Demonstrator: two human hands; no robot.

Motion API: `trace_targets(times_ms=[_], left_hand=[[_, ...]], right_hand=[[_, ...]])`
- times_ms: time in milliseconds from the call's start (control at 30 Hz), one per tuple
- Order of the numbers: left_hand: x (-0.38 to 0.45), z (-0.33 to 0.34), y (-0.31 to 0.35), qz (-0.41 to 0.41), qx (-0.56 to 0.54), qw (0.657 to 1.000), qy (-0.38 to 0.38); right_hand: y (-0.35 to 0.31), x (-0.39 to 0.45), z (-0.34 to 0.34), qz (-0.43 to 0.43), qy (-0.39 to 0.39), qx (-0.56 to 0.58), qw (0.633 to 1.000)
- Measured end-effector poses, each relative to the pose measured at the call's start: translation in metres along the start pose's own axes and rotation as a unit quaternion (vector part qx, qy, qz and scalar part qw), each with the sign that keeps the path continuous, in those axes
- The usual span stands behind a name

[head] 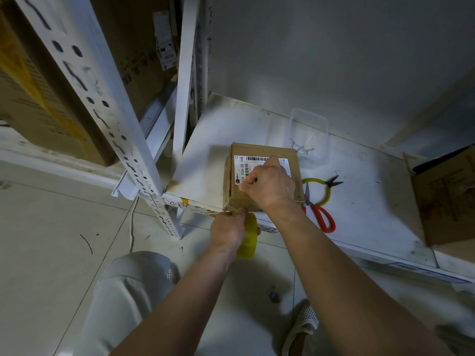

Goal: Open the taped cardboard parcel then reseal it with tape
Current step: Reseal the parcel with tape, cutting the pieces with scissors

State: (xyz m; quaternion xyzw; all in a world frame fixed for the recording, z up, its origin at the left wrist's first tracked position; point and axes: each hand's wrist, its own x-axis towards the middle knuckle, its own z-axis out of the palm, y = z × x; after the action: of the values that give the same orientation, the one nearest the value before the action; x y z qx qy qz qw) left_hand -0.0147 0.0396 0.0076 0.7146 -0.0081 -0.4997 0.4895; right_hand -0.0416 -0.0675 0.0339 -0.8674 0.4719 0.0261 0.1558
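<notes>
at the shelf (359,201) edge, right hand (270,186) presses curled fingers on the parcel (257,150) to steady it; left hand (227,229) pinches the tape roll (250,237), ready for resealing.

My two arms are bare, without sleeves, watch or rings on my left hand (227,231) or my right hand (270,186). I wear light grey trousers (128,291) and pale mesh shoes (302,327) with many small holes.

We see the right hand (270,186) press on the box (262,176) while the left hand (227,231) holds yellow tape (248,237) beside scissors (318,211).
</notes>
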Motion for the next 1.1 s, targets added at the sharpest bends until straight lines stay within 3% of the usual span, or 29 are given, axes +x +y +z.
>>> trace_targets(times_ms=[200, 433, 633, 767, 1100], left_hand=[[-0.005, -0.003, 0.0, 0.01, 0.004, 1.0, -0.008], [-0.005, -0.004, -0.005, 0.045, 0.05, 0.998, -0.015], [-0.014, -0.012, -0.012, 0.015, 0.021, 0.996, -0.081], [-0.012, -0.011, -0.014, 0.036, 0.0, 0.997, -0.071], [0.003, -0.007, -0.01, 0.015, 0.04, 0.996, -0.079]], right_hand=[[0.011, 0.003, -0.003, 0.05, -0.005, 0.135, 0.99], [0.009, 0.003, 0.023, 0.037, 0.033, 0.038, 0.998], [0.01, 0.007, 0.025, 0.019, 0.044, 0.024, 0.999], [0.025, -0.001, 0.019, -0.033, -0.008, 0.043, 0.998], [0.026, -0.004, 0.034, -0.054, 0.05, -0.043, 0.996]])
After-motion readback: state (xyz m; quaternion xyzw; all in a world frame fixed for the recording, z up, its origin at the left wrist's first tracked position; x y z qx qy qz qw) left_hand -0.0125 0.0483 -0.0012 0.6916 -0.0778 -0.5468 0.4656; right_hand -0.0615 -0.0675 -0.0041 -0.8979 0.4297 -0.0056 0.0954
